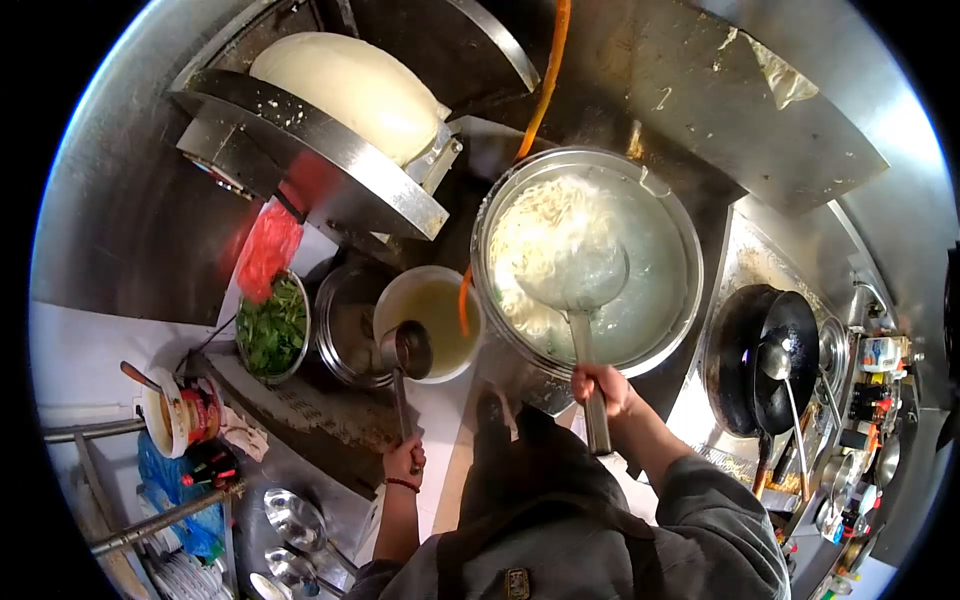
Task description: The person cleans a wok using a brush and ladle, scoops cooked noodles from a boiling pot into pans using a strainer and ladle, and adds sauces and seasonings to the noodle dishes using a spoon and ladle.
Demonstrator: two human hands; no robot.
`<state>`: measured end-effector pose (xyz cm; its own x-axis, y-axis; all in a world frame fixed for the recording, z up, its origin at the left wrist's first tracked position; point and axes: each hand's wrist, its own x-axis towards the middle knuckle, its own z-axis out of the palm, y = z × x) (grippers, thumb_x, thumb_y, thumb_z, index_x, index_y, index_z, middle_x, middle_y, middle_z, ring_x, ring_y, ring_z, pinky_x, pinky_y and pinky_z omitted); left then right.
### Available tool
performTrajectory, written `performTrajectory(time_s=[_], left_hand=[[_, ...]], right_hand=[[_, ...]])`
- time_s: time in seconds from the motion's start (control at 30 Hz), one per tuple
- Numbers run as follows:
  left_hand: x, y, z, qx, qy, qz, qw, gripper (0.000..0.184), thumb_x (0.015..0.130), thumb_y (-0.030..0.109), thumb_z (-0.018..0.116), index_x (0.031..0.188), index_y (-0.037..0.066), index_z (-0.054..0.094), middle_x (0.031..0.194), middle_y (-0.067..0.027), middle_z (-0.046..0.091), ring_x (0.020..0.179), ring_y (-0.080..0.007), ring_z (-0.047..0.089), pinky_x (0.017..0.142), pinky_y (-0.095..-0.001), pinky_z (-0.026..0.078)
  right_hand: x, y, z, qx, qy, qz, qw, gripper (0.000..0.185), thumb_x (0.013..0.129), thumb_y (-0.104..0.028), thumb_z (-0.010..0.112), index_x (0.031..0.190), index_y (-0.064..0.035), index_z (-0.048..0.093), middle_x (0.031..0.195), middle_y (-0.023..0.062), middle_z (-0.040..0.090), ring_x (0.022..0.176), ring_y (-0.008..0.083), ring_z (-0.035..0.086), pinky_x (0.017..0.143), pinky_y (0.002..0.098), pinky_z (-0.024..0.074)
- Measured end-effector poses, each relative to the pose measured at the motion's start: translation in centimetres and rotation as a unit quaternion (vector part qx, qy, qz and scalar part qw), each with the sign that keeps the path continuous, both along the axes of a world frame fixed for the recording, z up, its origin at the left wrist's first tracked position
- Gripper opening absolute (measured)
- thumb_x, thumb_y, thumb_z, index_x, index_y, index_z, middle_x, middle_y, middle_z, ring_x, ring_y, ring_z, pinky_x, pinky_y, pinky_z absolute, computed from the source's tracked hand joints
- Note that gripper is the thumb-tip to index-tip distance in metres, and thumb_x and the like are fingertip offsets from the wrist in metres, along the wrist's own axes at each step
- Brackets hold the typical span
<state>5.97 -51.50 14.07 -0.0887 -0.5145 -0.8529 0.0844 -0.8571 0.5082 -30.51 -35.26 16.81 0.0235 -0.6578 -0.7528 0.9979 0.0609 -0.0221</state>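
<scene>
Smooth metal ladle [405,350], shiny metal strainer handle [583,342]

Stained metal panels [735,125] stand over pale floor [440,470], bright glare [912,130] at upper right.

strainer head [588,282]: blurred | noodles [535,232]: blurred | plates [188,580]: cut off below | bottle labels [879,353]: illegible

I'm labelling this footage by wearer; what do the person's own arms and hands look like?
Both the left hand and right hand are ungloved. A thin, dark reddish bracelet circles the left wrist. Dark grey sleeves leave both forearms bare.
</scene>
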Motion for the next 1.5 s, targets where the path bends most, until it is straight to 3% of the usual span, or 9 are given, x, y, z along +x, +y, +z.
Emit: performTrajectory(time_s=[0.27, 0.57, 0.77, 1.03, 1.13, 1.17, 1.23, 1.3, 1.5], left_hand=[[1.7, -2.2, 2.1, 0.024, 0.083, -0.017, 0.996, 0.015, 0.083, 0.002, 0.059, 0.098, 0.004, 0.057, 0.063, 0.0005, 0.047, 0.046, -0.0051, 0.037, 0.037, -0.0180, 0.028], [6.9, -1.9, 9.2, 0.008, 0.197, -0.114, 0.974, 0.030, 0.086, -0.001, 0.051, 0.116, 0.001, 0.048, 0.063, -0.0009, 0.044, 0.045, -0.0054, 0.037, 0.036, -0.0175, 0.028], [5.1, -1.6, 13.7, 0.011, 0.240, -0.272, 0.932, 0.038, 0.085, 0.000, 0.052, 0.122, -0.001, 0.041, 0.063, -0.0029, 0.042, 0.043, -0.0071, 0.036, 0.036, -0.0193, 0.029], [-3.0, -3.2, 14.7, -0.034, 0.311, -0.321, 0.894, 0.036, 0.085, -0.002, 0.049, 0.121, -0.001, 0.042, 0.061, -0.0033, 0.041, 0.041, -0.0071, 0.035, 0.035, -0.0197, 0.029], [-4.1, -4.4, 14.2, -0.041, 0.316, -0.315, 0.894, 0.038, 0.085, -0.002, 0.049, 0.123, 0.000, 0.042, 0.060, -0.0031, 0.041, 0.040, -0.0072, 0.035, 0.035, -0.0206, 0.029], [-4.6, -4.7, 14.2, -0.054, 0.303, -0.318, 0.897, 0.039, 0.085, -0.001, 0.050, 0.123, 0.001, 0.042, 0.060, -0.0026, 0.041, 0.040, -0.0071, 0.035, 0.035, -0.0204, 0.029], [-6.4, -4.4, 14.3, -0.065, 0.296, -0.321, 0.897, 0.038, 0.085, -0.001, 0.049, 0.123, 0.001, 0.043, 0.060, -0.0017, 0.041, 0.040, -0.0070, 0.035, 0.035, -0.0203, 0.029], [-8.1, -4.2, 13.4, -0.078, 0.315, -0.315, 0.892, 0.037, 0.086, -0.001, 0.047, 0.122, 0.002, 0.044, 0.059, 0.0005, 0.039, 0.041, -0.0067, 0.034, 0.036, -0.0206, 0.028], [-9.8, -3.8, 12.8, -0.084, 0.317, -0.316, 0.890, 0.035, 0.086, -0.004, 0.045, 0.120, 0.002, 0.045, 0.061, -0.0005, 0.042, 0.041, -0.0056, 0.035, 0.037, -0.0208, 0.029]], right_hand=[[-3.3, -3.2, -5.3, -0.180, -0.093, -0.118, 0.972, 0.020, 0.091, -0.007, 0.043, 0.071, -0.0071, 0.038, 0.062, -0.0023, 0.035, 0.047, 0.0041, 0.032, 0.042, 0.0194, 0.0304], [-1.1, 4.0, -0.8, -0.151, 0.013, -0.098, 0.984, 0.014, 0.090, -0.010, 0.046, 0.077, -0.0061, 0.043, 0.062, -0.0010, 0.039, 0.048, 0.0058, 0.035, 0.041, 0.0206, 0.0309], [1.9, 7.6, 2.5, -0.240, -0.079, -0.156, 0.955, 0.009, 0.085, -0.004, 0.050, 0.092, -0.0009, 0.046, 0.068, 0.0015, 0.044, 0.049, 0.0061, 0.038, 0.042, 0.0208, 0.0335], [4.2, 11.9, 7.2, -0.266, -0.105, -0.187, 0.940, 0.019, 0.087, -0.007, 0.051, 0.104, -0.0006, 0.046, 0.072, 0.0007, 0.044, 0.044, 0.0047, 0.035, 0.037, 0.0212, 0.0307], [5.4, 14.9, 7.5, -0.133, 0.141, -0.085, 0.977, 0.020, 0.085, -0.007, 0.055, 0.103, -0.0028, 0.047, 0.061, 0.0008, 0.041, 0.039, 0.0063, 0.033, 0.035, 0.0227, 0.0314], [7.5, 13.9, 6.0, 0.015, 0.259, -0.055, 0.964, 0.016, 0.083, -0.005, 0.055, 0.096, -0.0036, 0.046, 0.057, 0.0008, 0.040, 0.038, 0.0089, 0.034, 0.036, 0.0245, 0.0334], [7.8, 10.2, 3.1, 0.081, 0.327, -0.054, 0.940, 0.009, 0.084, -0.003, 0.052, 0.090, -0.0040, 0.045, 0.060, 0.0006, 0.040, 0.040, 0.0112, 0.035, 0.039, 0.0251, 0.0338], [3.7, 9.4, -2.8, -0.224, -0.080, -0.166, 0.957, 0.009, 0.087, -0.004, 0.049, 0.096, -0.0029, 0.047, 0.067, 0.0016, 0.043, 0.044, 0.0063, 0.037, 0.039, 0.0205, 0.0329], [4.9, 7.1, 3.6, -0.258, -0.140, -0.234, 0.927, 0.005, 0.084, -0.003, 0.049, 0.087, -0.0023, 0.045, 0.069, 0.0002, 0.040, 0.048, 0.0034, 0.035, 0.042, 0.0183, 0.0315]])
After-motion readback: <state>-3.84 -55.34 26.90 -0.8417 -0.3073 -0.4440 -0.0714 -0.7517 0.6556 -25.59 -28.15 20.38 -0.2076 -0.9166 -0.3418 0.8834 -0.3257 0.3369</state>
